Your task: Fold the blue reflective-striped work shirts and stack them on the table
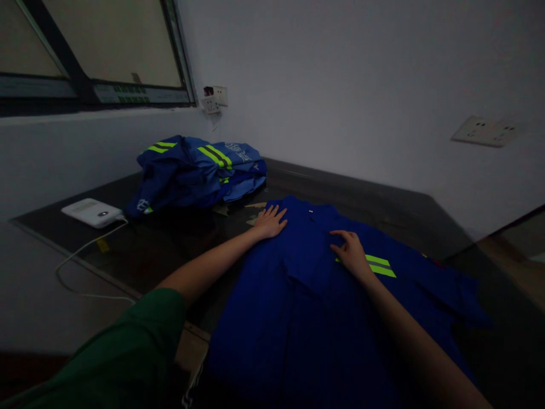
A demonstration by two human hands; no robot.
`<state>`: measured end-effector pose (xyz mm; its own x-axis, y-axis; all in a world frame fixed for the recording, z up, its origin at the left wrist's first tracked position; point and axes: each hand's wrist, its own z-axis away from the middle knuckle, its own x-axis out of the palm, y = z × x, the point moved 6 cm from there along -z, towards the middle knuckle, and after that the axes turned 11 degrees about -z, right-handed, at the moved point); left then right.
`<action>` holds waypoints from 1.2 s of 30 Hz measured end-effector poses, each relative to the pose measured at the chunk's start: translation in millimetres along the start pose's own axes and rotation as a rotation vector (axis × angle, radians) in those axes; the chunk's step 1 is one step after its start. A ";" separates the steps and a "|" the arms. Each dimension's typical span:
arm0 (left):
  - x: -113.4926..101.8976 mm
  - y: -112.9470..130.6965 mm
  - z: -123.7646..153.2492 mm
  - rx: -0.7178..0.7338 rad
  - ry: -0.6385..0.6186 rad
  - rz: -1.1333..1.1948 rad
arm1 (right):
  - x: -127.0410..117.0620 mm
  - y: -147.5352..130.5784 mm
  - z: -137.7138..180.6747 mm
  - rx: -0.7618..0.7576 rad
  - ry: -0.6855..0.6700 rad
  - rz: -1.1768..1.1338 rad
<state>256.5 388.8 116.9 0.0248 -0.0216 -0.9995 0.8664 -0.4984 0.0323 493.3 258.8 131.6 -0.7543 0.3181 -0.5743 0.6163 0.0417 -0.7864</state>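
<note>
A dark blue work jacket (315,318) lies spread on the dark table, its collar end pointing away from me. A yellow-green and grey reflective band crosses its right side, and a small white label shows near the collar. My left hand (269,222) rests flat near the collar's left edge with its fingers spread. Over the jacket's upper right part is my right hand (349,250), fingers bent, with a gap between thumb and forefinger and nothing visible in it. I cannot tell whether its fingertips touch the cloth.
A heap of blue garments (204,170) with reflective bands sits at the back left of the table (409,210). Left of it is a white device (91,212) with a cable hanging over the edge. Wall sockets (483,132) and a window (114,45) are beyond.
</note>
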 end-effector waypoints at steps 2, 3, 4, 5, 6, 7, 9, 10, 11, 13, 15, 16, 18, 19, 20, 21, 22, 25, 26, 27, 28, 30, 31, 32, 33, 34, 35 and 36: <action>-1.2 -1.5 -1.3 -0.011 -0.002 -0.002 | 1.4 -1.8 2.9 -0.031 0.025 0.009; -1.3 -2.1 -1.8 -0.021 0.000 -0.001 | 2.5 -2.6 4.4 -0.051 0.034 0.016; -1.1 -2.8 -2.4 -0.034 0.004 0.002 | 3.7 -3.3 6.1 -0.072 0.039 0.027; -0.5 -3.7 -3.1 -0.049 0.009 0.006 | 5.1 -4.1 7.8 -0.094 0.040 0.043; 0.3 -4.7 -4.0 -0.062 0.013 0.012 | 6.4 -4.8 9.6 -0.114 0.040 0.063; 0.9 -5.7 -5.1 -0.070 0.021 0.020 | 7.6 -5.5 11.3 -0.129 0.037 0.087; 1.2 -7.9 -7.7 -0.070 0.043 0.032 | 9.8 -7.1 14.1 -0.138 0.026 0.145; 0.8 -9.3 -9.3 -0.066 0.056 0.036 | 10.7 -8.1 15.3 -0.136 0.020 0.174; -0.3 -11.0 -11.0 -0.063 0.070 0.036 | 11.4 -9.5 16.2 -0.130 0.013 0.202; -4.6 -15.8 -15.5 -0.058 0.105 0.028 | 13.0 -13.4 17.8 -0.125 -0.003 0.253; -11.9 -22.4 -22.6 -0.050 0.147 0.018 | 15.1 -17.7 19.0 -0.128 -0.024 0.295; -16.4 -26.1 -27.4 -0.041 0.168 0.015 | 16.3 -19.6 19.6 -0.132 -0.036 0.313; -25.9 -33.6 -39.6 -0.007 0.194 0.019 | 18.4 -22.3 20.5 -0.141 -0.056 0.341; -30.4 -36.9 -46.6 0.020 0.196 0.026 | 19.0 -22.9 20.7 -0.143 -0.060 0.351; -34.4 -39.6 -53.8 0.056 0.190 0.039 | 19.3 -23.3 20.8 -0.143 -0.061 0.358; -37.8 -41.6 -60.6 0.100 0.178 0.056 | 19.5 -23.3 20.8 -0.143 -0.061 0.362; -40.6 -43.1 -66.7 0.149 0.161 0.079 | 19.7 -23.2 20.6 -0.142 -0.063 0.363; -44.9 -46.7 -77.8 0.287 0.102 0.162 | 20.4 -22.0 19.8 -0.136 -0.073 0.362; -45.1 -48.4 -79.2 0.319 0.086 0.188 | 20.7 -21.3 19.7 -0.132 -0.077 0.363; -44.8 -50.5 -79.7 0.342 0.075 0.210 | 21.0 -20.6 19.9 -0.130 -0.079 0.364; -44.1 -52.8 -79.6 0.357 0.069 0.228 | 21.3 -20.0 20.5 -0.129 -0.082 0.363; -42.1 -57.5 -78.5 0.366 0.076 0.262 | 21.5 -19.6 23.0 -0.128 -0.085 0.357; -40.9 -59.7 -77.9 0.362 0.088 0.281 | 21.1 -20.2 24.3 -0.125 -0.083 0.354; -39.6 -61.4 -77.2 0.356 0.101 0.300 | 20.1 -21.9 25.0 -0.118 -0.075 0.351; -38.1 -62.7 -76.7 0.348 0.116 0.321 | 18.8 -25.3 24.4 -0.114 -0.061 0.350; -36.7 -63.5 -76.3 0.341 0.130 0.342 | 17.6 -30.7 21.8 -0.120 -0.043 0.351; -35.3 -63.8 -76.1 0.333 0.144 0.363 | 16.7 -38.2 16.4 -0.135 -0.022 0.353; -34.1 -63.9 -75.9 0.325 0.159 0.384 | 17.0 -47.6 7.7 -0.161 -0.002 0.355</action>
<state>238.1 487.2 148.4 0.4075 -0.1367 -0.9029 0.5810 -0.7240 0.3719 449.4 254.9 157.5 -0.4883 0.3373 -0.8049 0.8665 0.0780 -0.4930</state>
